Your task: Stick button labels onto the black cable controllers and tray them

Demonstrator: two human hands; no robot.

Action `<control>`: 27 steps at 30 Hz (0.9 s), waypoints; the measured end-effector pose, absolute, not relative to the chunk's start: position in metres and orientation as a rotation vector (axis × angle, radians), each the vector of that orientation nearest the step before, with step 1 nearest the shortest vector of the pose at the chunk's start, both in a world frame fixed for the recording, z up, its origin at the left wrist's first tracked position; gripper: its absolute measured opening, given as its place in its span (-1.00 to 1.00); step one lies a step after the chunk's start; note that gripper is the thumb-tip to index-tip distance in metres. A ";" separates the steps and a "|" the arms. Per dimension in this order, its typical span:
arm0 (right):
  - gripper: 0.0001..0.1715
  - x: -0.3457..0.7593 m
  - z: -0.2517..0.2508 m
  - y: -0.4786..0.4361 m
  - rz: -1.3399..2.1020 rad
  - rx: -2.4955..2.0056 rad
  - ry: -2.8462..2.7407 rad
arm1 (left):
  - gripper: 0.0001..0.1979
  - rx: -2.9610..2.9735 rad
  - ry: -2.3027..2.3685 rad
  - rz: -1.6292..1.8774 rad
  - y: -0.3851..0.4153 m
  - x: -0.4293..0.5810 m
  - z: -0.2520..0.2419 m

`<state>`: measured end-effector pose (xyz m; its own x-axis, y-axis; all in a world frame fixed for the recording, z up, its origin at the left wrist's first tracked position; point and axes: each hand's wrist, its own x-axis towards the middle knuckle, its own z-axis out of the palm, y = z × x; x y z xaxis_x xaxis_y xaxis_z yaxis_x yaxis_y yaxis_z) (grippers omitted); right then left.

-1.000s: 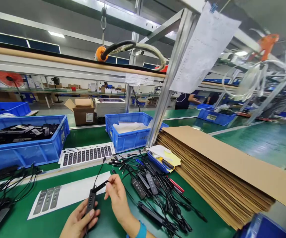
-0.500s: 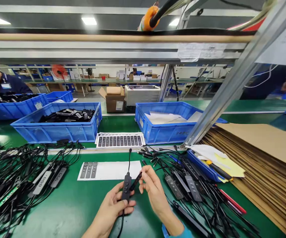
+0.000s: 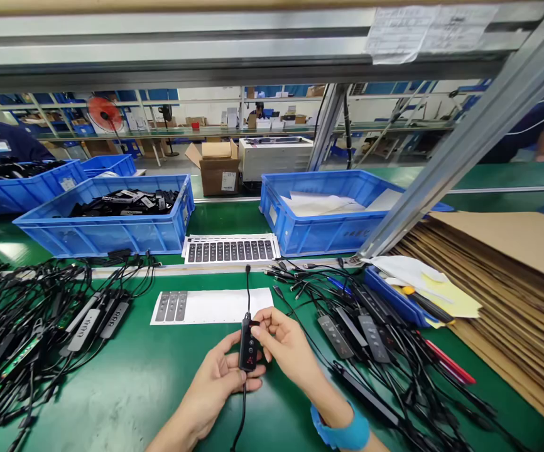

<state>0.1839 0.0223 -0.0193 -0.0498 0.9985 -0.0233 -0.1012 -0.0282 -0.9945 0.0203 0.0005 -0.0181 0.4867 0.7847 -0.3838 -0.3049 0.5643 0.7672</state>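
My left hand (image 3: 218, 380) is closed around the lower part of a black inline cable controller (image 3: 245, 326), held upright above the green table. Its cable runs up to a small plug and down toward me. A dark label (image 3: 250, 351) with round button marks and a red logo lies along the controller's face. My right hand (image 3: 284, 345) pinches the dark label's upper end at the controller's top right. Just beyond lies a white label sheet (image 3: 229, 306) with 3 grey labels at its left end.
Cabled controllers lie heaped at left (image 3: 83, 329) and right (image 3: 370, 339). A fuller label sheet (image 3: 229, 251) sits behind, between a blue bin of black parts (image 3: 107, 235) and a blue bin of papers (image 3: 319, 232). Stacked cardboard (image 3: 502, 301) and a metal post (image 3: 460, 138) stand right.
My right hand has brought the dark label from beside the controller onto its face. The controller's front now shows the red logo. The camera view has tipped downward.
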 end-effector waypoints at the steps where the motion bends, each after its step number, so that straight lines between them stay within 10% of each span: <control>1: -0.63 0.183 -0.020 0.022 1.314 -1.129 -1.152 | -0.21 0.683 0.804 0.727 0.000 0.020 -0.019; 27: -0.69 0.182 -0.024 0.022 1.331 -1.111 -1.149 | -0.28 0.677 0.796 0.720 0.000 0.019 -0.019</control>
